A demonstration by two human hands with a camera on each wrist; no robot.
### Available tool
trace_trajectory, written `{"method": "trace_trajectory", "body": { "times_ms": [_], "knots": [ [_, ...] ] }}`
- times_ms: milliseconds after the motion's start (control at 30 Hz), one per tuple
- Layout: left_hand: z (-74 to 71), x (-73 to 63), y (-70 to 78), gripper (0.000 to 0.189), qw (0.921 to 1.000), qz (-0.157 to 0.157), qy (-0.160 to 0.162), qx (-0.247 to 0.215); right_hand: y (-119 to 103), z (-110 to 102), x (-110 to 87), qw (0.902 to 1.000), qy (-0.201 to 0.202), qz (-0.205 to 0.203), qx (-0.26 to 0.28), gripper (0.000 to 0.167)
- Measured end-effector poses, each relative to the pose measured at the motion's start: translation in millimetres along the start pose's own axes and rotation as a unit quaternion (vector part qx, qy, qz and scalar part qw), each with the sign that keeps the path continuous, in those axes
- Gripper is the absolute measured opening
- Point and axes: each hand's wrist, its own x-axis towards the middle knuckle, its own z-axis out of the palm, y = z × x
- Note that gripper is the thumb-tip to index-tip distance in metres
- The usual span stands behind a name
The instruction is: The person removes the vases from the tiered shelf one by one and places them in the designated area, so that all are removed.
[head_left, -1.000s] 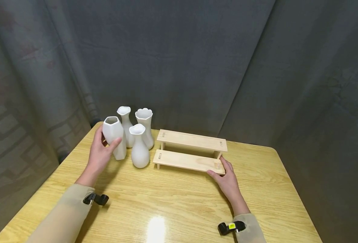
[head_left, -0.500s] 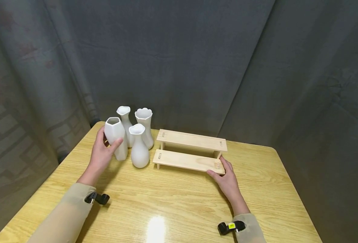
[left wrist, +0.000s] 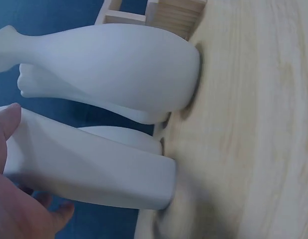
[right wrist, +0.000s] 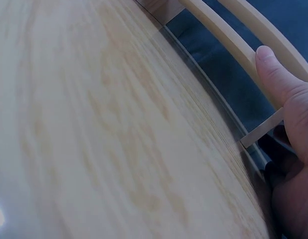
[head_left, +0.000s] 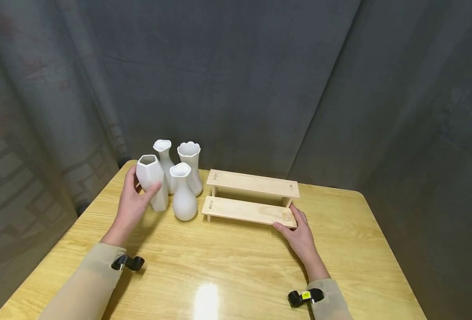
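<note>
In the head view, my left hand [head_left: 130, 204] grips a white faceted vase [head_left: 148, 170] with a pentagonal mouth, thumb on its near side and fingers behind. The left wrist view shows this vase [left wrist: 94, 162] leaning slightly, its base close over the tabletop. A round-bellied white vase [head_left: 185, 204] stands just to its right. Behind are a slim flared vase [head_left: 163, 153] and a scallop-rimmed one [head_left: 190, 162]. My right hand [head_left: 301, 238] holds the right end of a two-step wooden stand [head_left: 244, 210], thumb on the lower step's front edge, as the right wrist view also shows.
The stand's upper step [head_left: 252, 183] rises behind the lower one. Grey curtains [head_left: 228, 89] hang right behind the wooden table [head_left: 220, 262] and along both sides. A small camera is strapped to each sleeve.
The faceted vase in my left hand has shifted very slightly to the right and toward me. The right hand and the stand have stayed in place.
</note>
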Motion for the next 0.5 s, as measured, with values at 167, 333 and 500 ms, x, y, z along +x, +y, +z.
{"method": "trace_trajectory", "body": {
  "times_ms": [167, 333, 500],
  "knots": [
    [0.1, -2.3, 10.8, 0.093, 0.9982, 0.026, 0.031, 0.044, 2, -3, 0.6, 1.0000, -0.006, 0.002, -0.006, 0.104],
    [3.9, -11.6, 31.2, 0.095, 0.9860, 0.067, 0.077, 0.132, 1, -9, 1.4, 0.9999, -0.011, -0.008, -0.008, 0.100],
    [12.0, -19.2, 55.5, 0.090, 0.9598, 0.173, 0.106, 0.194, -5, -16, 0.1, 0.9996, -0.011, -0.027, -0.004, 0.097]
  ]
}}
